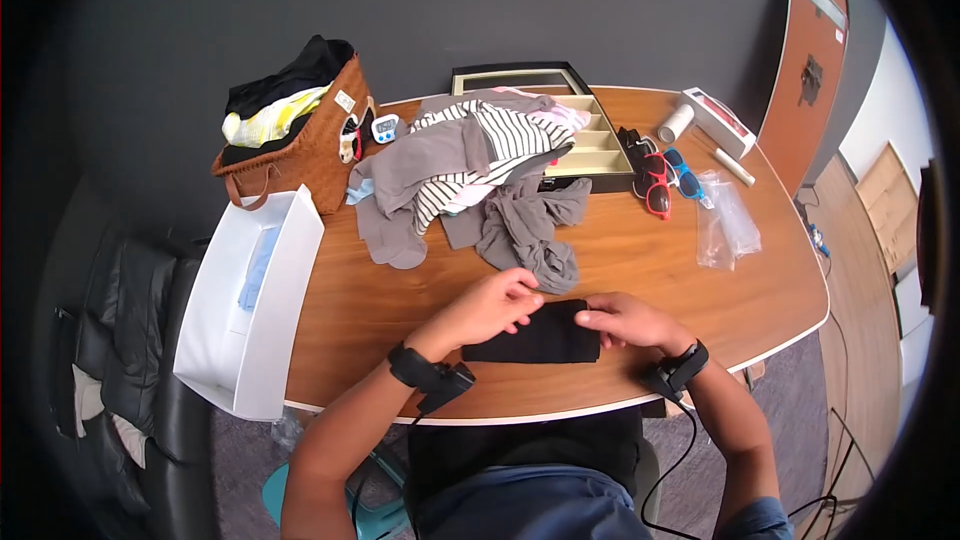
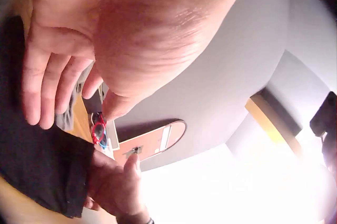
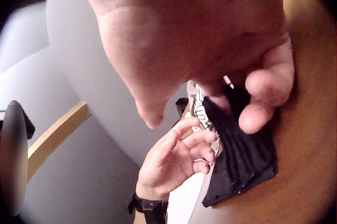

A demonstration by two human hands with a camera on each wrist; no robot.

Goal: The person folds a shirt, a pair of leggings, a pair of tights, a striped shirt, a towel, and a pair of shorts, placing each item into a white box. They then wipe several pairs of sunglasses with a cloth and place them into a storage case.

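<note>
A folded black cloth (image 1: 532, 333) lies on the table in front of the person, its layered folds visible in the right wrist view (image 3: 245, 163). Over its upper left part is the left hand (image 1: 487, 308), fingers loosely bent and apart, thumb away from the cloth; the left wrist view shows this hand (image 2: 121, 34) close up. At the cloth's right edge the right hand (image 1: 632, 324) has bent fingers against or beside the fabric. Its thumb stands apart from the fingers in the right wrist view (image 3: 200, 34). Contact under the edge is partly hidden.
Grey and striped clothes (image 1: 430, 175) are heaped behind the cloth, beside a compartment box (image 1: 598, 182). A white bin (image 1: 292, 270) and brown clothes basket (image 1: 318, 155) stand left. Sunglasses (image 1: 657, 185), clear plastic bags (image 1: 728, 225) and a white box (image 1: 718, 123) lie right.
</note>
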